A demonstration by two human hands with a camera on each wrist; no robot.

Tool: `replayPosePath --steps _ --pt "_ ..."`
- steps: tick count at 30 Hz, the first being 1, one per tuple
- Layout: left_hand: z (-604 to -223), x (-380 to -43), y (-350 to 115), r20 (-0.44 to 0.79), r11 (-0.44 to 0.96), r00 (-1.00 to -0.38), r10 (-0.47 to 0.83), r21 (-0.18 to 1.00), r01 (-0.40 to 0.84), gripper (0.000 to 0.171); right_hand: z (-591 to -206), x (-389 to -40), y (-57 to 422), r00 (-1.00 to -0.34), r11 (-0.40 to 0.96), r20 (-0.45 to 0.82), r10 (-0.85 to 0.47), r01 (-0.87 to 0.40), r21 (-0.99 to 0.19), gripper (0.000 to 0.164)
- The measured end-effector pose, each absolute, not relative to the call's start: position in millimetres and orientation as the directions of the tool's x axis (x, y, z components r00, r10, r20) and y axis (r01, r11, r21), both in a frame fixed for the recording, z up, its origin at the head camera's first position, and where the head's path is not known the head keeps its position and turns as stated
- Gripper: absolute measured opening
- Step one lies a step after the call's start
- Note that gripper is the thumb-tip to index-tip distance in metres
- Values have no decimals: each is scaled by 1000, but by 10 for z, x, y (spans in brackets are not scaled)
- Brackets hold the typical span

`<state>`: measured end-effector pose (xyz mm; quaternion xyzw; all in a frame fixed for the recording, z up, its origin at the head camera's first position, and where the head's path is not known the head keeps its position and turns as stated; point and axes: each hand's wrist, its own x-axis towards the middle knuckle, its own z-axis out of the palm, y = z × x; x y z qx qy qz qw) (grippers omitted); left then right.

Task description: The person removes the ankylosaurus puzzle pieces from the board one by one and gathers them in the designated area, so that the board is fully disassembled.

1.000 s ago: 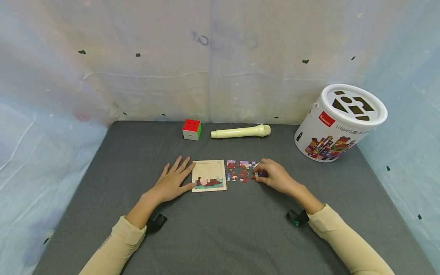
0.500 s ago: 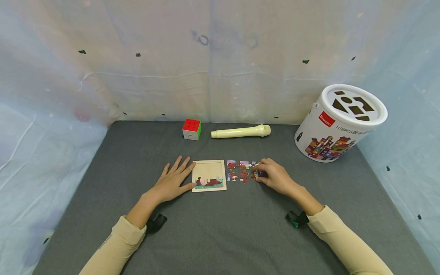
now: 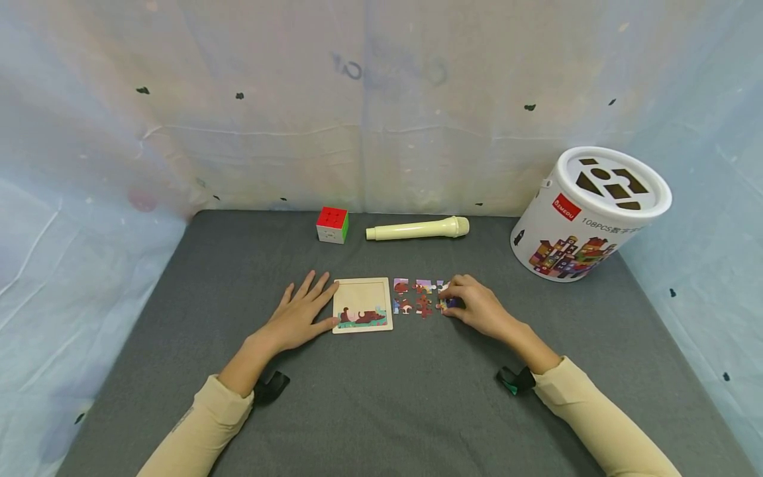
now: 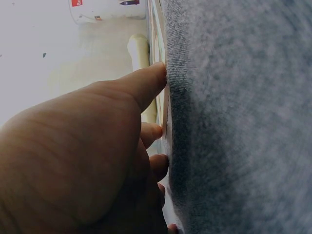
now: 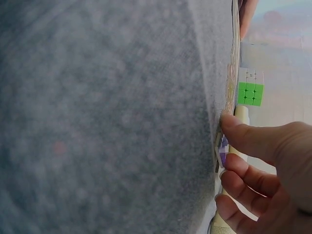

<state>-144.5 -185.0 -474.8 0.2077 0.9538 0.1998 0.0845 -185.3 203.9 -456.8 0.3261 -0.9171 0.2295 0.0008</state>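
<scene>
On the grey cloth lies a square wooden puzzle board (image 3: 362, 293), its lower part filled with brown, pink and green pieces. My left hand (image 3: 295, 320) rests flat at its left side, fingers spread, with thumb and index fingertip at the frame's edge. Right of the board, several loose jigsaw pieces (image 3: 424, 305) lie in two rows. At their right end my right hand (image 3: 479, 308) pinches a purple puzzle piece (image 5: 223, 152) between thumb and fingers, low over the cloth. In the right wrist view that piece is tilted, partly hidden by the fingertips.
Behind the board, a red, green and white puzzle cube (image 3: 332, 225) and a pale yellow toy microphone (image 3: 417, 230) lie near the table's back edge. A large white tub (image 3: 587, 215) with shaped holes in its lid stands at the back right. Sheeting hangs behind.
The purple piece tilts slightly between the right fingers, which stay in the same spot. The left hand and the board have not moved.
</scene>
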Motion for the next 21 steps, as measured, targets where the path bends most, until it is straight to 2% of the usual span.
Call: replayPosePath --steps 21 --pt "-4737 -1447 -1845 -87 838 -902 424 415 354 79 -4569 -1853 2043 -784 674 131 -607 -595 -439 20"
